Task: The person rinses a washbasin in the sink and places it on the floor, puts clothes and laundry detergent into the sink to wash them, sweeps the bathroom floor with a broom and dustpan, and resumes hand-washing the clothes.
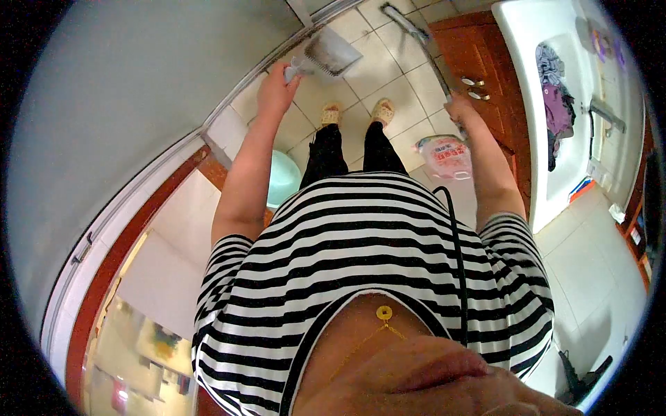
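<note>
My left hand point(279, 87) is closed round the short grey handle of a dustpan point(334, 54). The dustpan has a row of comb teeth and is held over the tiled floor, near the wall side. Out to the other side, my right hand point(461, 111) grips the dark pole of a long-handled broom point(433, 61). The broom's narrow grey head rests at the far end of the floor, and its bristles cannot be made out. Between the two hands, my feet in yellow slippers point(383, 111) stand on the tiles.
A white sink point(524, 76) with bunched cloths point(555, 111) stands above a brown cabinet point(472, 52) at the right. Near my right forearm is a plastic package with red print point(447, 158). A pale green basin point(283, 179) sits beside my left leg. A grey panel point(139, 90) bounds the left.
</note>
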`<state>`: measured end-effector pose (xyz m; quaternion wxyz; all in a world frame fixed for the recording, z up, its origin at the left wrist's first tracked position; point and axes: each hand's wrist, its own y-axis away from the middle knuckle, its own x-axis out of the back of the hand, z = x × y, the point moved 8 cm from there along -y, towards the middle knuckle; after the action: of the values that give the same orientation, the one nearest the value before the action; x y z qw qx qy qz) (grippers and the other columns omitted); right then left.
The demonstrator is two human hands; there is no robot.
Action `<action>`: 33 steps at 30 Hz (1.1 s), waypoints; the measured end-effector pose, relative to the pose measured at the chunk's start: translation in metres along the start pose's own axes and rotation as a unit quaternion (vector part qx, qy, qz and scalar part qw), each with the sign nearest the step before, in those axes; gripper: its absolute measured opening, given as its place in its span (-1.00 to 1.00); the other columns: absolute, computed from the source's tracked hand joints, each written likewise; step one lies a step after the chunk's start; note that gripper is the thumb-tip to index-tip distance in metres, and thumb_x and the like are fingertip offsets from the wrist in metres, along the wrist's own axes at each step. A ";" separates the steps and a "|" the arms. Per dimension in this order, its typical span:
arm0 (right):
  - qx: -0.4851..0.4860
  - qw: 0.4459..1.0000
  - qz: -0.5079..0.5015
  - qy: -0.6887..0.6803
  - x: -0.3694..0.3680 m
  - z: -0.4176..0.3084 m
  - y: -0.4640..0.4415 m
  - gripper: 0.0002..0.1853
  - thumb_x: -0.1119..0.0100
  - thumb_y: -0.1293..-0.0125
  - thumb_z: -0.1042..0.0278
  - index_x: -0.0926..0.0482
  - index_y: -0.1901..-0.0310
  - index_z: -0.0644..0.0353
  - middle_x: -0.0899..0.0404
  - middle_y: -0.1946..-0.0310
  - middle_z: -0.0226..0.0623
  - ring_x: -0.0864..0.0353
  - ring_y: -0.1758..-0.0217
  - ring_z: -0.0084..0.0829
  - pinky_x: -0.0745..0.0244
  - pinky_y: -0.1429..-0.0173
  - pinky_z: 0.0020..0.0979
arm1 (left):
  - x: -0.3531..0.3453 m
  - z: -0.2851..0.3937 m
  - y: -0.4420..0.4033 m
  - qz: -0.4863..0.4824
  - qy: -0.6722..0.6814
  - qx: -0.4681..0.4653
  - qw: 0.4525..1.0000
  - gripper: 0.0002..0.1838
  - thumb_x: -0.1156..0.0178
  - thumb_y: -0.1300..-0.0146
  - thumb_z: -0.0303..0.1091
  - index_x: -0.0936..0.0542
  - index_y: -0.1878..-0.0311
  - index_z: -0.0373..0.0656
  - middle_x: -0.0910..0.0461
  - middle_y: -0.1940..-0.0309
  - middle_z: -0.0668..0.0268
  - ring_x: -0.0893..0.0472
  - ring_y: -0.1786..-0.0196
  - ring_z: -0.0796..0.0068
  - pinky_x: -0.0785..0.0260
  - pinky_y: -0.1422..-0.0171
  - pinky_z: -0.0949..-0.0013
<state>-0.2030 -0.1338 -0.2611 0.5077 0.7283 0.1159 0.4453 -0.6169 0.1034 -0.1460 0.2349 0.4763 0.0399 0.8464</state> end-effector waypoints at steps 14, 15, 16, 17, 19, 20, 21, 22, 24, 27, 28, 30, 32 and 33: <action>0.123 0.973 -0.183 -0.069 -0.104 -0.089 0.102 -0.55 -0.06 -0.10 0.47 -0.52 -0.08 -0.04 -0.58 0.10 -0.12 -0.65 0.36 -0.30 -0.55 0.22 -0.27 | -0.004 -0.013 -0.001 -0.050 -0.034 0.004 0.998 -0.60 -0.19 -0.13 -0.09 -0.43 0.03 -0.06 -0.59 0.29 0.06 -0.57 0.21 0.00 -0.38 0.18 0.05; 0.066 0.980 -0.175 -0.070 -0.071 -0.089 0.126 -0.49 -0.07 -0.11 0.45 -0.42 -0.17 -0.07 -0.55 0.05 -0.08 -0.64 0.27 -0.24 -0.53 0.14 -0.26 | -0.002 -0.015 0.002 -0.047 -0.039 0.000 0.998 -0.60 -0.19 -0.13 -0.09 -0.43 0.02 -0.06 -0.59 0.29 0.06 -0.56 0.21 0.00 -0.38 0.19 0.05; 0.009 0.984 -0.165 -0.071 -0.045 -0.087 0.146 -0.41 -0.08 -0.13 0.42 -0.32 -0.26 -0.11 -0.51 0.00 -0.03 -0.63 0.18 -0.18 -0.51 0.05 -0.24 | -0.002 -0.019 0.006 -0.047 -0.038 0.001 0.998 -0.60 -0.19 -0.13 -0.09 -0.43 0.02 -0.06 -0.59 0.29 0.06 -0.56 0.21 0.00 -0.38 0.19 0.05; 0.009 0.984 -0.165 -0.071 -0.045 -0.081 0.149 -0.41 -0.08 -0.13 0.42 -0.32 -0.26 -0.11 -0.51 0.00 -0.03 -0.63 0.18 -0.18 -0.51 0.05 -0.24 | 0.003 -0.022 0.012 -0.020 -0.038 -0.015 0.999 -0.61 -0.19 -0.13 -0.09 -0.43 0.03 -0.06 -0.59 0.29 0.07 -0.57 0.21 0.00 -0.38 0.19 0.06; 0.073 0.997 -0.037 -0.004 -0.023 -0.058 0.145 -0.31 -0.11 -0.15 0.37 -0.13 -0.35 -0.12 -0.44 -0.07 0.07 -0.51 -0.05 -0.05 -0.40 -0.12 -0.22 | 0.013 -0.024 0.023 0.008 -0.037 -0.031 0.999 -0.61 -0.20 -0.13 -0.09 -0.43 0.04 -0.06 -0.59 0.30 0.07 -0.57 0.22 0.00 -0.38 0.20 0.07; 0.073 0.997 -0.038 -0.003 -0.023 -0.047 0.141 -0.31 -0.11 -0.15 0.37 -0.13 -0.35 -0.12 -0.44 -0.07 0.07 -0.51 -0.05 -0.05 -0.40 -0.12 -0.22 | 0.019 -0.028 0.029 -0.004 -0.036 -0.002 0.999 -0.61 -0.20 -0.13 -0.08 -0.43 0.04 -0.06 -0.59 0.30 0.07 -0.57 0.22 0.01 -0.38 0.21 0.08; 0.078 0.996 -0.040 0.016 -0.023 -0.037 0.133 -0.29 -0.12 -0.15 0.35 -0.11 -0.36 -0.11 -0.42 -0.08 0.12 -0.45 -0.11 -0.01 -0.35 -0.16 -0.22 | 0.024 -0.034 0.033 -0.015 -0.035 0.027 0.999 -0.61 -0.20 -0.13 -0.08 -0.44 0.04 -0.06 -0.59 0.31 0.08 -0.57 0.22 0.01 -0.38 0.21 0.09; 0.083 0.995 -0.042 0.035 -0.023 -0.033 0.125 -0.28 -0.14 -0.15 0.33 -0.09 -0.36 -0.09 -0.40 -0.08 0.18 -0.39 -0.17 0.03 -0.30 -0.20 -0.22 | 0.029 -0.036 0.034 -0.015 -0.036 0.029 0.999 -0.61 -0.20 -0.13 -0.08 -0.44 0.04 -0.06 -0.59 0.31 0.08 -0.57 0.22 0.01 -0.38 0.21 0.09; 0.068 0.997 -0.026 0.031 -0.019 -0.026 0.098 -0.27 -0.15 -0.15 0.28 -0.09 -0.36 -0.05 -0.40 -0.07 0.19 -0.40 -0.16 0.04 -0.33 -0.17 -0.21 | 0.028 -0.049 0.040 -0.062 -0.031 0.081 0.994 -0.54 -0.20 -0.14 0.00 -0.41 0.00 -0.05 -0.58 0.20 0.07 -0.58 0.16 0.01 -0.40 0.12 0.10; 0.029 0.999 0.017 0.022 -0.009 -0.037 0.050 -0.34 -0.07 -0.18 0.32 -0.10 -0.33 0.13 -0.49 0.03 0.14 -0.51 -0.03 0.00 -0.40 -0.13 -0.18 | 0.029 -0.054 0.042 0.001 -0.037 0.017 0.999 -0.55 -0.20 -0.14 -0.02 -0.41 0.01 -0.07 -0.56 0.17 0.05 -0.57 0.15 0.00 -0.40 0.11 0.09; -0.030 0.999 -0.019 -0.016 0.002 -0.060 0.053 -0.37 -0.04 -0.18 0.37 -0.13 -0.30 0.19 -0.48 0.01 0.13 -0.51 -0.05 0.00 -0.39 -0.15 -0.17 | 0.027 -0.058 0.041 0.001 -0.038 0.019 0.999 -0.55 -0.20 -0.14 -0.02 -0.41 0.01 -0.07 -0.56 0.17 0.05 -0.57 0.15 0.00 -0.40 0.11 0.09; -0.002 0.999 0.039 0.018 -0.021 -0.066 0.020 -0.37 -0.05 -0.13 0.39 -0.16 -0.27 0.23 -0.52 0.10 0.14 -0.54 0.05 0.01 -0.43 -0.02 -0.14 | 0.021 -0.062 0.039 0.000 -0.028 0.036 0.999 -0.56 -0.21 -0.14 -0.04 -0.40 0.02 -0.09 -0.56 0.16 0.03 -0.57 0.16 -0.02 -0.40 0.14 0.06; 0.083 0.988 0.076 0.107 -0.085 -0.062 -0.029 -0.50 0.01 -0.07 0.47 -0.29 -0.12 0.31 -0.55 0.23 0.18 -0.58 0.19 0.07 -0.48 0.19 -0.06 | 0.019 -0.062 0.041 0.017 -0.027 0.024 0.999 -0.58 -0.20 -0.14 -0.06 -0.41 0.03 -0.08 -0.58 0.23 0.05 -0.58 0.20 0.01 -0.40 0.18 0.07; 0.016 0.997 0.030 0.076 -0.078 -0.094 0.013 -0.61 0.05 -0.09 0.51 -0.34 -0.01 0.34 -0.54 0.26 0.21 -0.58 0.20 0.11 -0.49 0.19 -0.05 | 0.020 -0.060 0.042 0.032 -0.025 0.010 0.999 -0.61 -0.20 -0.14 -0.08 -0.43 0.04 -0.06 -0.60 0.31 0.07 -0.59 0.24 0.04 -0.40 0.22 0.08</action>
<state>-0.3235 -0.1277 -0.2834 0.4723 0.7033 0.1394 0.5127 -0.6903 0.0839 -0.1501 0.2037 0.5011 0.0275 0.8406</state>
